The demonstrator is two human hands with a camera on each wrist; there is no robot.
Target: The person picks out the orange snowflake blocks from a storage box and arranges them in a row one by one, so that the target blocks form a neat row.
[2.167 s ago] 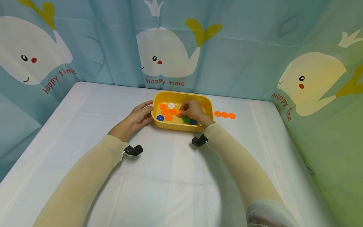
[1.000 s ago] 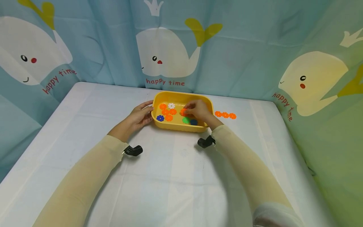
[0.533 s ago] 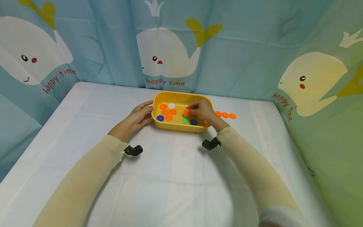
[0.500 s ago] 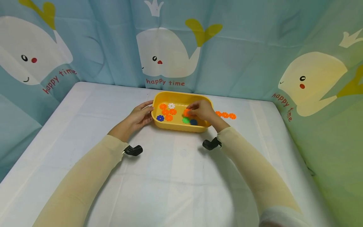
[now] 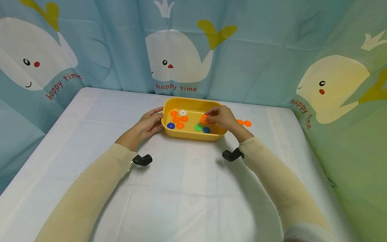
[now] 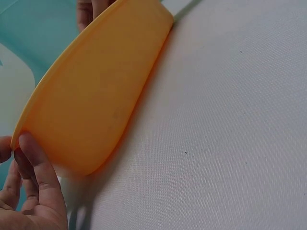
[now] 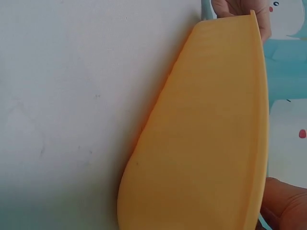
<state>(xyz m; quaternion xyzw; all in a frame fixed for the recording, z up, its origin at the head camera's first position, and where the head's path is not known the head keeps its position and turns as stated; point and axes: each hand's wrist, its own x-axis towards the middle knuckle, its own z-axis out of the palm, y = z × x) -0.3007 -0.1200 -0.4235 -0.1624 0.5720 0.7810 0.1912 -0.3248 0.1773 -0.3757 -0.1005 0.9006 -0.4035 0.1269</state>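
Observation:
The yellow tray (image 5: pixel 193 135) stands near the table's back edge. My left hand (image 5: pixel 147 125) grips its left rim; in the left wrist view the thumb and fingers of that hand (image 6: pixel 36 187) pinch the rim. Over the tray's right part, my right hand (image 5: pixel 222 117) pinches an orange flower-shaped disc (image 5: pixel 204 119). Several orange discs (image 5: pixel 180 125), a white disc (image 5: pixel 182 113) and a blue disc (image 5: pixel 170 125) lie in the tray's left half. Near the front wall are a green disc (image 5: pixel 198 127) and a darker blue disc (image 5: pixel 206 130). The right wrist view shows the tray's outer wall (image 7: pixel 206 120), which hides the discs.
Right of the tray, orange discs (image 5: pixel 247 123) lie in a row on the white table (image 5: pixel 181 188), partly hidden by my right hand. A blue curtain (image 5: pixel 260 50) printed with whales hangs behind the table.
My right hand has moved to the right inside the tray, carrying the pinched orange disc away from the other orange ones. My left hand has stayed on the rim.

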